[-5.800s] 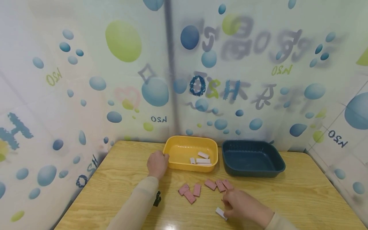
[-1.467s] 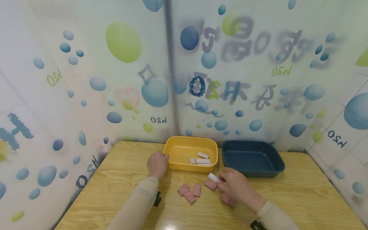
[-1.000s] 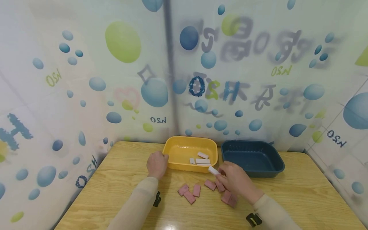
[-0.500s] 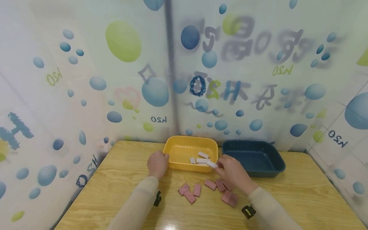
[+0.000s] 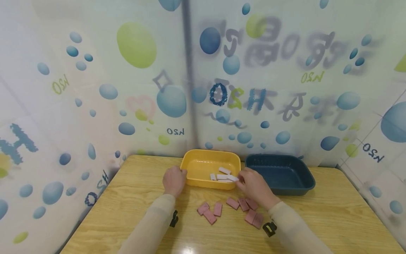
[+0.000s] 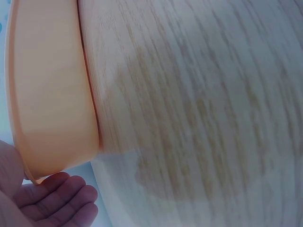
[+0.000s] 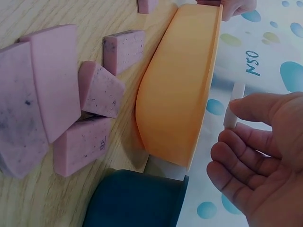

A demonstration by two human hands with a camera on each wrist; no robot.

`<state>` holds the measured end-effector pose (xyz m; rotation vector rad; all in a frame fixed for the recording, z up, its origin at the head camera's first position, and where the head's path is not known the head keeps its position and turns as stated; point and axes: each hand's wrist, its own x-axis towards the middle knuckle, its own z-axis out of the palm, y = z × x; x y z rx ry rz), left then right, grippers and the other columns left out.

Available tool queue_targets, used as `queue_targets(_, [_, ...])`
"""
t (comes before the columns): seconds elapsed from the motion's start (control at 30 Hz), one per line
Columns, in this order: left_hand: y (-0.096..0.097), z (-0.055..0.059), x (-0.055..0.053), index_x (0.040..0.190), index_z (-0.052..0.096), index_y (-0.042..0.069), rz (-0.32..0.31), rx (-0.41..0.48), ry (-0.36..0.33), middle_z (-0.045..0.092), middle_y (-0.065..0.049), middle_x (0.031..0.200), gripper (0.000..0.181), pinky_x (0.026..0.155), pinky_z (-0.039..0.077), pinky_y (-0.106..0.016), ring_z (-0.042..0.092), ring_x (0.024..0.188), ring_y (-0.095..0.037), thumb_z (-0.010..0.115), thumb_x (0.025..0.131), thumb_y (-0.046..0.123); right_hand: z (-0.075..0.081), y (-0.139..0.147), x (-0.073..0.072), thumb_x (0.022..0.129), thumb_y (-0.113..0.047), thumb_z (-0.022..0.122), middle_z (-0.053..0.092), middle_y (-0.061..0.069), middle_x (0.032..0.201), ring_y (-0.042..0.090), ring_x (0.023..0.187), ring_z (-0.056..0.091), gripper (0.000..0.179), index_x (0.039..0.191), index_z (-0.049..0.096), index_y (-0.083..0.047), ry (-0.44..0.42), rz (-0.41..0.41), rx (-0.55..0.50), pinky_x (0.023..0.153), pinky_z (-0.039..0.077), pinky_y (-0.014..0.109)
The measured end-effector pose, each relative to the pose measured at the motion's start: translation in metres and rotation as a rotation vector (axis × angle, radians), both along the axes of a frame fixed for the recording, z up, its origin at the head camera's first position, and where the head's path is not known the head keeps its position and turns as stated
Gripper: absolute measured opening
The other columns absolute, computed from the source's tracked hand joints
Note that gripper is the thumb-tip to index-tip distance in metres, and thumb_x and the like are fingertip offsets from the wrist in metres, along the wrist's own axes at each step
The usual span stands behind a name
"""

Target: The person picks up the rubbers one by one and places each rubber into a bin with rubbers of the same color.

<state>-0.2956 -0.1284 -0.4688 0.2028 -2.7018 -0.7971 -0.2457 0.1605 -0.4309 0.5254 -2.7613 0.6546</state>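
Note:
My left hand grips the left end of a yellow plastic bin; in the left wrist view the thumb and fingers sit around its rim. Between thumb and index finger my right hand pinches a small white rectangular block, over the bin's right front corner. Several similar white blocks lie inside, at the bin's right side. On the table in front lie several pink, dark-speckled rectangular blocks, some in a left group and others nearer my right forearm.
A dark blue bin stands just right of the yellow one, partly behind my right hand. Both bins stand near the back edge of the wooden table. A printed curtain rises behind it.
My right hand has taken a white block from the table's front and carried it up and left to the yellow bin. Two pink blocks now lie nearer the front. My left hand stays put.

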Motion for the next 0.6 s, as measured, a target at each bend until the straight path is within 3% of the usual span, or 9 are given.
queue_targets(0.6, [0.0,0.001,0.0,0.054,0.047,0.012,0.002,0.008,0.002,0.046,-0.002,0.053,0.039,0.045,0.034,-0.03,0.043,0.05,-0.017,0.059,0.091,0.012,0.0,-0.009,-0.014,0.09,-0.009,0.073,0.052,0.001,0.077,0.016,0.068,0.046,0.009,0.083,0.068,-0.007,-0.061,-0.026,0.044,0.064,0.042,0.034])
